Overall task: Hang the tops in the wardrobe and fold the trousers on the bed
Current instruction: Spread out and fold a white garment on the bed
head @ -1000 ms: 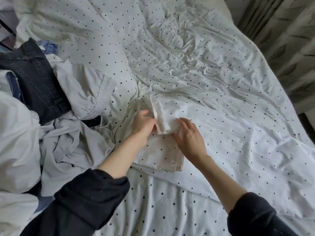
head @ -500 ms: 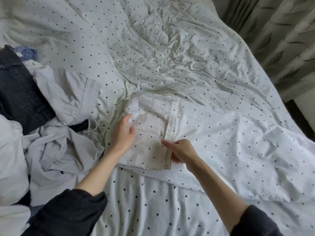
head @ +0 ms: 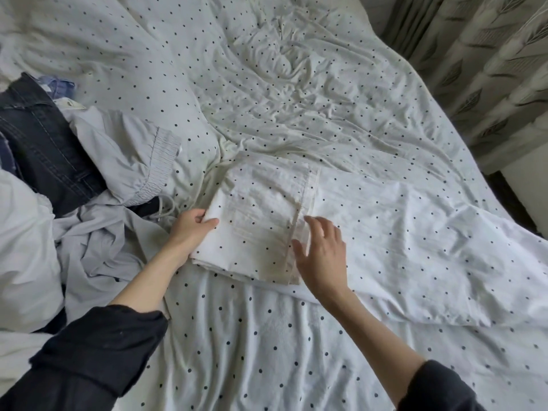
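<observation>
Head view shows the bed (head: 296, 84) with its dotted sheet filling the frame, a pile of unsorted clothes (head: 98, 179) at nine o'clock, and the folded white trousers (head: 258, 221) at the centre. Half a second ago the right hand (head: 323, 253) pinched their right hem; now it lies with fingers spread and relaxed, holding nothing, at four o'clock of the bundle. The left hand (head: 189, 229) has moved to grip the left edge, so I judge this fold finished.
</observation>
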{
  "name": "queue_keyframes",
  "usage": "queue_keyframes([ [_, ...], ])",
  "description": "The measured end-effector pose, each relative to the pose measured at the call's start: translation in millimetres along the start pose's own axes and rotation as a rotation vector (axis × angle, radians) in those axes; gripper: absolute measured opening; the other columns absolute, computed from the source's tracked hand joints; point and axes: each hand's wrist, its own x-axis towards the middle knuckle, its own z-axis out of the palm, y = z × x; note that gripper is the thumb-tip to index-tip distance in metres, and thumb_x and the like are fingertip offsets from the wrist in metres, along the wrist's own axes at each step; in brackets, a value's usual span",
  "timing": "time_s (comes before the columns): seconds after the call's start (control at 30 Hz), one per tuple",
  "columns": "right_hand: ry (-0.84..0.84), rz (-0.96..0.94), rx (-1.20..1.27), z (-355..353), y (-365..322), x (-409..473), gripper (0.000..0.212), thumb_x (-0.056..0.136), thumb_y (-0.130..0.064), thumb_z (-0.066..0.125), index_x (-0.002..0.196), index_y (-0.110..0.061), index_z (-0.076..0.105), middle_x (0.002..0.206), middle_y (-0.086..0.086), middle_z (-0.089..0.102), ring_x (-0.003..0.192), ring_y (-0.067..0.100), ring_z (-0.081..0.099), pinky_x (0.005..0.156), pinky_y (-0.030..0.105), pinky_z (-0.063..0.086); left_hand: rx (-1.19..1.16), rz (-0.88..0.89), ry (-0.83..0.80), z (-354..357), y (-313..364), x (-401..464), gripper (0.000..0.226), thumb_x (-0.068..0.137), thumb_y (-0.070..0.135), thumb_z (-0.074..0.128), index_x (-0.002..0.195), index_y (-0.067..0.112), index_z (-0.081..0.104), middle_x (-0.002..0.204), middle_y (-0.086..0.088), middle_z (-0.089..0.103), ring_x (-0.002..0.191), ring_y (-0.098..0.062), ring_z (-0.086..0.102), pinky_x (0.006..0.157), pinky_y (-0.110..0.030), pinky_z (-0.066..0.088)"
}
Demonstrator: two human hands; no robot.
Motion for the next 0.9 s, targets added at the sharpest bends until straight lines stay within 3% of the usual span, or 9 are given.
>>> queue_keyframes([
  [0.1,-0.26,-0.298,-0.238,7.2,6.6,-1.9,0.055,0.097,-0.035,0.045,0.147,-0.023,0.025,0.158,0.005,0.01,0.146,0.023,0.008,0.113,0.036,0.019,-0.052,0.054,-0.042,-5.1,12.0,-10.1,0.008,0.089,0.009,0.06,0.096,0.01,0.064,0.102,-0.014,0.068,0.08,-0.019,0.061,0.068,-0.028,0.048],
  [0.2,-0.347,-0.311,-0.241,8.8,17.3,-7.0,0.051,0.099,-0.033,0.041,0.146,-0.023,0.024,0.159,0.0,0.003,0.147,0.021,0.001,0.116,0.033,0.012,-0.056,0.13,-0.083,-7.7,35.1,-31.1,0.009,0.089,0.011,0.061,0.087,0.019,0.063,0.098,-0.006,0.07,0.092,-0.025,0.065,0.088,-0.043,0.052],
  [0.33,-0.308,-0.061,0.223,-6.9,27.4,-10.0,0.046,0.099,-0.03,0.043,0.144,-0.023,0.036,0.157,-0.004,0.019,0.138,0.017,0.031,0.108,0.026,0.026,-0.049,0.311,-0.112,2.2,84.9,-65.0,0.021,0.088,0.015,0.061,0.08,0.034,0.062,0.088,0.007,0.069,0.087,-0.018,0.064,0.083,-0.038,0.05],
  [0.4,-0.314,0.162,0.553,-27.0,41.0,-8.6,0.041,0.099,-0.033,0.043,0.139,-0.024,0.044,0.149,-0.001,0.037,0.122,0.011,0.048,0.103,0.027,0.037,-0.034,0.43,-0.146,21.0,112.8,-84.7,0.02,0.089,0.012,0.059,0.086,0.031,0.062,0.091,-0.005,0.069,0.082,-0.019,0.059,0.076,-0.033,0.046],
  [0.47,-0.302,0.352,0.889,-49.3,57.2,-6.2,0.038,0.098,-0.037,0.043,0.133,-0.023,0.049,0.137,0.002,0.052,0.11,0.01,0.057,0.093,0.029,0.046,0.053,0.536,-0.185,49.9,132.3,-101.6,0.017,0.089,0.013,0.058,0.103,0.022,0.063,0.096,-0.014,0.068,0.078,-0.019,0.057,0.072,-0.029,0.046],
  [0.53,-0.267,0.475,1.156,-72.6,81.5,-4.5,0.038,0.097,-0.042,0.041,0.127,-0.022,0.051,0.128,0.002,0.058,0.104,0.014,0.062,0.083,0.031,0.052,0.129,0.58,-0.253,90.1,148.5,-120.6,0.036,0.092,0.017,0.057,0.128,0.017,0.054,0.099,-0.011,0.066,0.077,-0.022,0.059,0.071,-0.029,0.051],
  [0.63,-0.258,0.595,1.427,-97.1,117.3,-0.1,0.044,0.097,-0.05,0.033,0.125,-0.019,0.049,0.121,0.003,0.06,0.099,0.019,0.064,0.074,0.034,0.053,0.23,0.629,-0.385,152.3,154.8,-142.1,0.044,0.094,0.02,0.053,0.138,0.016,0.045,0.096,-0.001,0.063,0.074,-0.022,0.061,0.064,-0.036,0.053],
  [0.8,-0.286,0.63,1.209,-111.9,168.2,-1.3,0.04,0.1,-0.044,0.033,0.112,-0.015,0.058,0.102,0.009,0.061,0.088,0.024,0.059,0.072,0.033,0.047,0.413,0.489,-0.603,222.6,137.7,-144.1,0.045,0.093,0.03,0.052,0.137,0.021,0.046,0.092,0.008,0.055,0.081,-0.012,0.052,0.078,-0.023,0.041],
  [0.9,-0.252,0.621,0.999,-103.3,181.6,-6.2,0.021,0.098,-0.027,0.043,0.1,-0.019,0.062,0.096,0.009,0.061,0.082,0.022,0.055,0.071,0.035,0.043,0.386,0.439,-0.341,218.6,116.8,-123.8,0.036,0.091,0.022,0.056,0.127,0.016,0.056,0.097,0.006,0.054,0.087,-0.015,0.054,0.08,-0.024,0.04],
])
